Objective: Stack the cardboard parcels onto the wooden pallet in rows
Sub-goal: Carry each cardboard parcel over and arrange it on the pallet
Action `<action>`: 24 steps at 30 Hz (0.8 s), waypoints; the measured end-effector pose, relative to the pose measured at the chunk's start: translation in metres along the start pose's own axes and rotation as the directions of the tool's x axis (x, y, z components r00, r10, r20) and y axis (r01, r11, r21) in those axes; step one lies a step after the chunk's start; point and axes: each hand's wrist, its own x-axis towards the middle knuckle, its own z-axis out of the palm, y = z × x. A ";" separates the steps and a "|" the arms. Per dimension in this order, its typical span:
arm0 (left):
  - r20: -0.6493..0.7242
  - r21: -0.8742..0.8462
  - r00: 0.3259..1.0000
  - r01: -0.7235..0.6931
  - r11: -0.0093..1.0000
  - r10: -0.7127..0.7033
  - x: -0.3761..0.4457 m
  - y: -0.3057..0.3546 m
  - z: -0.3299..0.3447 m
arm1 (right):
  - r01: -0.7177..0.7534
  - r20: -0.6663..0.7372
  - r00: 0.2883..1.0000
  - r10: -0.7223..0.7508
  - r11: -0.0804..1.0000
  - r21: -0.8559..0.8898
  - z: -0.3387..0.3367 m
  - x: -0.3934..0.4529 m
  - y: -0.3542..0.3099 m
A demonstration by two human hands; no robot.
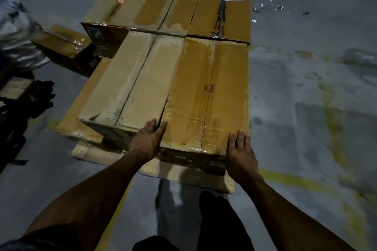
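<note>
Pallet [184, 177], bare wood, lower centre; taped cardboard parcels stacked on it to top of frame. Near-right parcel [210, 96] is glossy with tape, creased. Left hand [148, 140] and right hand [240, 149] lie flat on its front edge, gripping nothing. Risk: a push could skew the row, and that tape is slippery.

1. Left hand [148, 141] and right hand [240, 153], fingers straight, resting on near edge of nearest parcel [206, 96], frame centre.
2. Wooden pallet [183, 173] beneath, lower centre.
3. Second person's sleeve [18, 34] at upper left.
</note>
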 end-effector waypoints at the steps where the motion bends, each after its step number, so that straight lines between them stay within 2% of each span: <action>1: -0.003 0.011 1.000 -0.003 1.000 0.003 0.001 -0.001 -0.001 | -0.002 0.008 1.000 0.002 1.000 0.002 -0.001 0.001 -0.001; 8: -0.087 0.070 0.995 -0.033 0.997 0.039 0.001 -0.004 -0.009 | -0.026 0.011 1.000 0.026 0.997 0.068 0.001 0.013 -0.005; 12: -0.124 0.087 0.991 -0.035 0.996 0.045 0.001 -0.008 -0.008 | -0.017 -0.010 1.000 0.017 0.999 0.042 0.004 0.017 -0.007; 24: -0.107 0.131 0.992 -0.058 0.990 0.072 0.000 -0.008 -0.011 | -0.024 -0.008 1.000 0.024 0.999 0.049 0.003 0.019 -0.007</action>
